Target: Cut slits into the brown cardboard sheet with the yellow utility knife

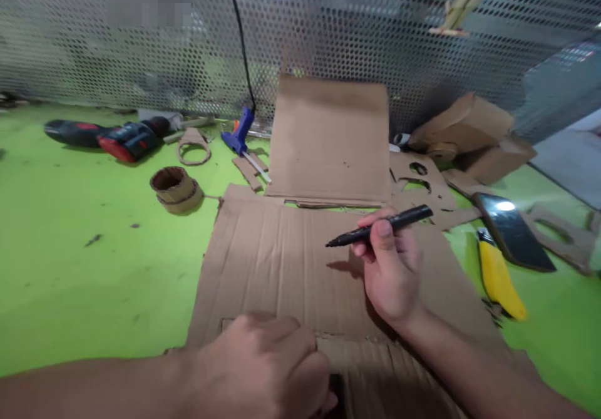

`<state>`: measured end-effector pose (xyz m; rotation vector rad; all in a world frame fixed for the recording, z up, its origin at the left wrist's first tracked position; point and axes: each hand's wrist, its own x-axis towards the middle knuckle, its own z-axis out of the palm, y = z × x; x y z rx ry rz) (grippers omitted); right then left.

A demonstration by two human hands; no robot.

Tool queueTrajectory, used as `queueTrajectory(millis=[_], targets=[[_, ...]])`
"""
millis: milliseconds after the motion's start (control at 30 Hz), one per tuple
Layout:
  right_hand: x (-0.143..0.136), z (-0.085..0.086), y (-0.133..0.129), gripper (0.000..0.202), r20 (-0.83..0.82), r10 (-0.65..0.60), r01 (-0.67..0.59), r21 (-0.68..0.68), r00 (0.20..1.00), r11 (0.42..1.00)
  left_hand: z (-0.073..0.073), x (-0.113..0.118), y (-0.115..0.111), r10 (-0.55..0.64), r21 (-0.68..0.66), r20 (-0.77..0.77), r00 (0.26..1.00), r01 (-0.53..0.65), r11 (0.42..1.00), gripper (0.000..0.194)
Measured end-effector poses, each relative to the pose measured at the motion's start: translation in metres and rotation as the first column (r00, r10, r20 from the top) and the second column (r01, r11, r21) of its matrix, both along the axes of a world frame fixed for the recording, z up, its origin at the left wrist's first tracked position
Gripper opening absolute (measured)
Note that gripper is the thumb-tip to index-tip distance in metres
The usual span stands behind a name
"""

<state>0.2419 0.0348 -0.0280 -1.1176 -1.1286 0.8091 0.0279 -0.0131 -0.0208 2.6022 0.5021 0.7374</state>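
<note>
My right hand (392,268) grips a black marker (399,218), its bare tip pointing left above a large cardboard sheet (253,256). The marker's shadow falls on the sheet. Lower down, my left hand (277,362) is closed over the near part of the cardboard, knuckles up. A dark object (336,387) shows by its fingers; most of it is hidden, so I cannot make out what it is. A drawn line shows on the sheet just behind the left knuckles.
Behind the sheet stands a cardboard panel (331,140). To the left lie a cordless drill (126,140), a cardboard ring (176,190) and a blue glue gun (240,132). At right are a phone (514,231), a yellow utility knife (500,278), cardboard offcuts (422,184) and a cardboard box (464,124).
</note>
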Motion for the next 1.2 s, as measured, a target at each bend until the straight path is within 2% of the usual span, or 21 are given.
queueTrajectory(millis=[67, 133, 167, 233, 267, 333, 467, 567, 700, 900, 1067, 1200], targets=[[-0.004, 0.001, -0.002, 0.033, 0.004, 0.03, -0.03, 0.003, 1.0, 1.0, 0.0, 0.001, 0.002, -0.055, 0.037, 0.019, 0.998, 0.054, 0.998, 0.027], [-0.005, 0.003, -0.002, 0.032, 0.029, 0.047, -0.048, 0.03, 0.998, 0.998, 0.001, 0.002, 0.006, -0.182, 0.077, 0.032, 0.983, 0.179, 0.981, 0.024], [-0.006, 0.004, -0.001, 0.031, 0.044, 0.045, -0.047, 0.046, 0.998, 0.998, 0.001, 0.002, 0.01, -0.276, 0.131, 0.026, 0.961, 0.271, 0.954, 0.029], [-0.006, 0.004, 0.0, 0.029, 0.069, 0.03, -0.035, 0.07, 0.997, 0.997, 0.001, 0.001, 0.016, -0.422, 0.305, -0.034, 0.906, 0.412, 0.859, 0.041], [-0.006, 0.004, 0.001, 0.028, 0.08, 0.028, -0.034, 0.077, 0.996, 0.996, 0.001, 0.001, 0.018, -0.445, 0.373, -0.101, 0.89, 0.449, 0.812, 0.046], [-0.006, 0.003, 0.002, 0.026, 0.115, 0.04, -0.051, 0.09, 0.993, 0.995, 0.0, 0.001, 0.019, -0.406, 0.418, -0.214, 0.888, 0.459, 0.783, 0.052], [-0.007, 0.008, 0.002, 0.022, 0.211, 0.09, -0.119, 0.129, 0.973, 0.985, 0.003, -0.001, 0.013, -0.374, 0.369, -0.283, 0.883, 0.46, 0.807, 0.053], [-0.011, 0.015, 0.0, 0.023, 0.287, 0.159, -0.198, 0.11, 0.945, 0.974, 0.01, -0.003, 0.005, -0.375, 0.345, -0.258, 0.89, 0.448, 0.825, 0.046], [-0.024, 0.024, -0.006, 0.026, 0.422, 0.239, -0.295, 0.073, 0.875, 0.953, 0.016, -0.004, -0.006, -0.375, 0.243, -0.201, 0.905, 0.416, 0.876, 0.038], [-0.04, 0.033, -0.02, 0.031, 0.517, 0.302, -0.378, 0.045, 0.801, 0.925, 0.007, -0.008, -0.019, -0.369, 0.17, -0.161, 0.916, 0.394, 0.903, 0.036], [-0.042, 0.034, -0.026, 0.022, 0.582, 0.401, -0.453, -0.063, 0.707, 0.89, -0.005, -0.007, -0.017, -0.354, 0.15, -0.076, 0.932, 0.361, 0.92, 0.034], [-0.038, 0.031, -0.027, 0.013, 0.622, 0.449, -0.494, -0.114, 0.641, 0.862, -0.01, 0.001, -0.011, -0.264, 0.126, -0.018, 0.964, 0.264, 0.956, 0.025]])
